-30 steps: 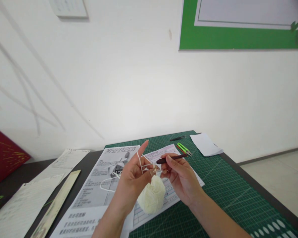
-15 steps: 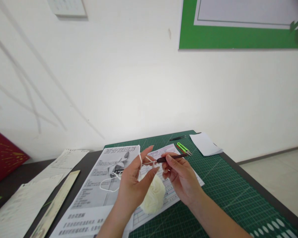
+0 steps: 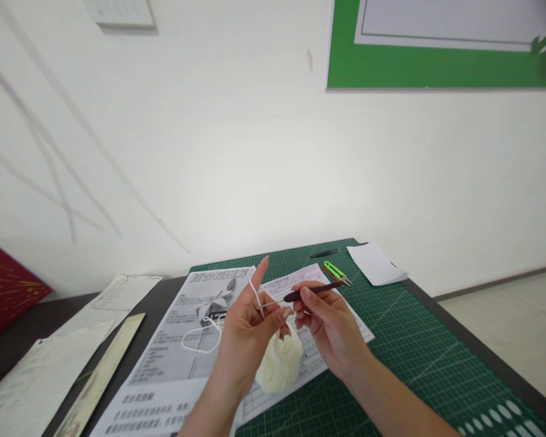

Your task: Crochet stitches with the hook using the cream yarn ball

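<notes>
My right hand (image 3: pixel 330 318) grips a crochet hook (image 3: pixel 313 292) by its dark brown handle, the thin metal shaft pointing left. In my left hand (image 3: pixel 250 331) the thumb and fingers pinch white yarn (image 3: pixel 255 292), which runs over the raised index finger. The hook's tip is by the left fingertips; the stitches there are too small to make out. Below the hands a cream ball of yarn (image 3: pixel 279 364) stands on a printed form (image 3: pixel 309 346). A loose loop of yarn lies on the grey printed sheet (image 3: pixel 164 358) to the left.
On the green cutting mat (image 3: pixel 404 340) lie green thread snips (image 3: pixel 334 271), dark tweezers (image 3: pixel 324 253) and white paper (image 3: pixel 377 264). At the left are handwritten sheets (image 3: pixel 68 352), a pale ruler (image 3: pixel 104 370) and a dark red item (image 3: pixel 9 285). A white wall (image 3: pixel 255 152) rises behind.
My left index finger has straightened upward, lifting the yarn. The left thumb and fingertips have come together in a pinch below the hook, which has moved slightly left.
</notes>
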The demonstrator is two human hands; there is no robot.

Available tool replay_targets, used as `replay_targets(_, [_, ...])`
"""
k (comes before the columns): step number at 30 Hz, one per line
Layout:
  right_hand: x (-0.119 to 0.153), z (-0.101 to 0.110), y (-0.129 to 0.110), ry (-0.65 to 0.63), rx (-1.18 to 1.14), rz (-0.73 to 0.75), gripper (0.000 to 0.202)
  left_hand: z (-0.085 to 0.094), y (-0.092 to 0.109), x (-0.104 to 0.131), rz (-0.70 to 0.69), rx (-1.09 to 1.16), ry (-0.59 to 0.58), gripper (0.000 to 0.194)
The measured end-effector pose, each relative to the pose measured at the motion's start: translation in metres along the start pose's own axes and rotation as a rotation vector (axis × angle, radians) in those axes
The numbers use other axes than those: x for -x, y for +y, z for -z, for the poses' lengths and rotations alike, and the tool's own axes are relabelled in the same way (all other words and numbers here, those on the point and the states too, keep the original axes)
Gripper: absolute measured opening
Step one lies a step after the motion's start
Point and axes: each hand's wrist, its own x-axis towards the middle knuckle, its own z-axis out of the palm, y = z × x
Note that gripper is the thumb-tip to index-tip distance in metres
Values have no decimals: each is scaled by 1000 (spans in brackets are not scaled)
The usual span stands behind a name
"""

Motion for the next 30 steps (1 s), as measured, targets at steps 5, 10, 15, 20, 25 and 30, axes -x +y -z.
replay_targets(5, [0, 0, 1, 16, -10, -3, 22, 0, 0, -1, 12, 5, -17, 99])
replay_targets(10, [-2, 0, 1, 18, -27, -16, 22, -1, 2, 1, 62, -30, -3, 94])
replay_targets(15, [-3, 1, 1, 3, -33, -35, 21, -1, 3, 3, 40, -79, 0, 87])
replay_targets(20, [-2, 2, 1, -19, -25, -47, 21, 2, 0, 0, 0, 22, -42, 81])
replay_targets(25, [-2, 3, 0, -18, -36, -45, 20, 7, 0, -2, 4, 72, -115, 70])
replay_targets(30, [-3, 5, -1, -17, -69, -38, 18, 13, 2, -4, 3, 101, -158, 49])
